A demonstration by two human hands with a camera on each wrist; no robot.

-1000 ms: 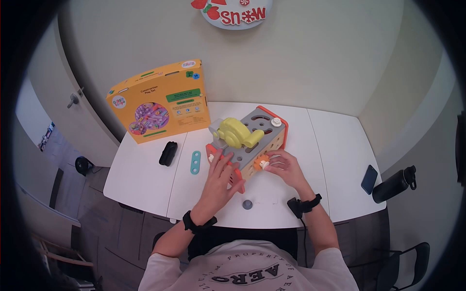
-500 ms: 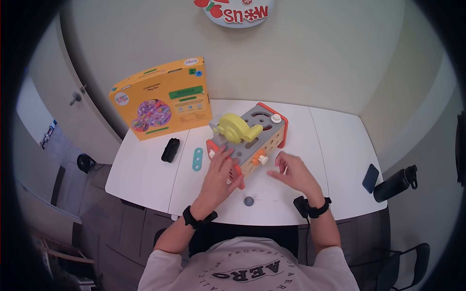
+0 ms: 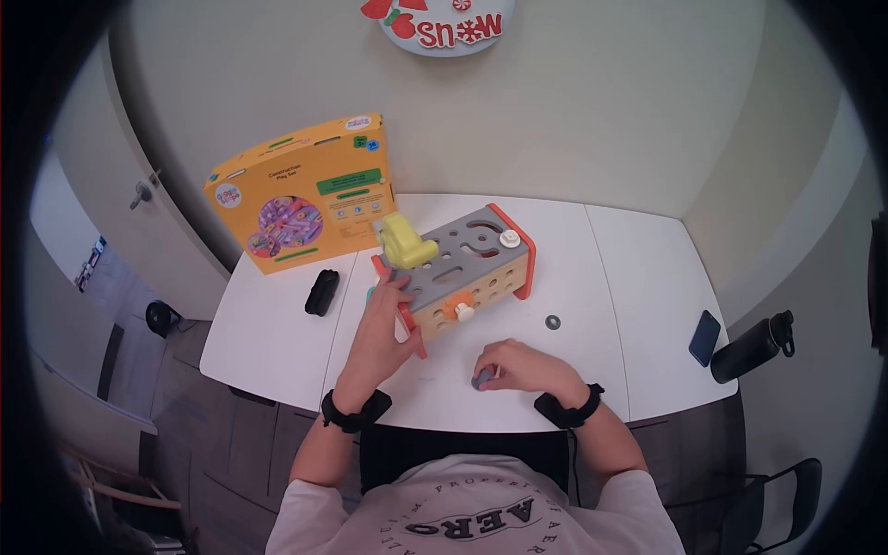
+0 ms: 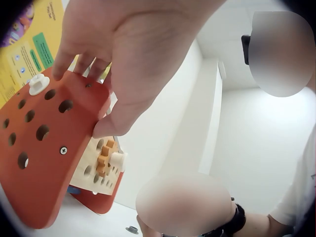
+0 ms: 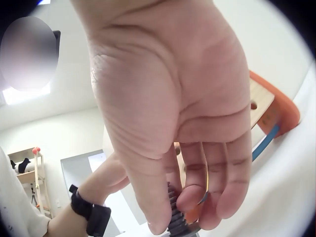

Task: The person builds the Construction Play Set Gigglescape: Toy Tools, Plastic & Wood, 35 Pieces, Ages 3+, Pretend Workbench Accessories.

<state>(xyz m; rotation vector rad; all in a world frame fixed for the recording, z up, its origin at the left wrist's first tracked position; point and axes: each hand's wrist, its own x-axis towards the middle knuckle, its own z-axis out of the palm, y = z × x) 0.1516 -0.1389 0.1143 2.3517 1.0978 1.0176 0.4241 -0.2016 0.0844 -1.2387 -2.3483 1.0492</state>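
A toy workbench (image 3: 453,264) with a grey holed top, wooden sides and red end panels stands on the table at an angle. My left hand (image 3: 377,319) grips its near-left end, fingers over the top and thumb at the edge of the red panel (image 4: 47,148). On the front side sits an orange gear (image 3: 453,303) with a white bolt (image 3: 465,313) through it. A yellow toy saw (image 3: 404,242) rises from the top's left end. Low over the front of the table, my right hand (image 3: 529,367) pinches a grey ridged screw (image 5: 177,217) between thumb and fingers.
A grey ring-shaped piece (image 3: 553,322) lies right of the workbench. Behind it on the left stands a yellow box (image 3: 305,199). A black case (image 3: 322,292) lies at left; a phone (image 3: 705,339) and black bottle (image 3: 754,349) are at right.
The right hand has left the gear, moved down and picked up the grey screw. The workbench has turned clockwise with the left hand on it, and the grey ring piece has come into view.
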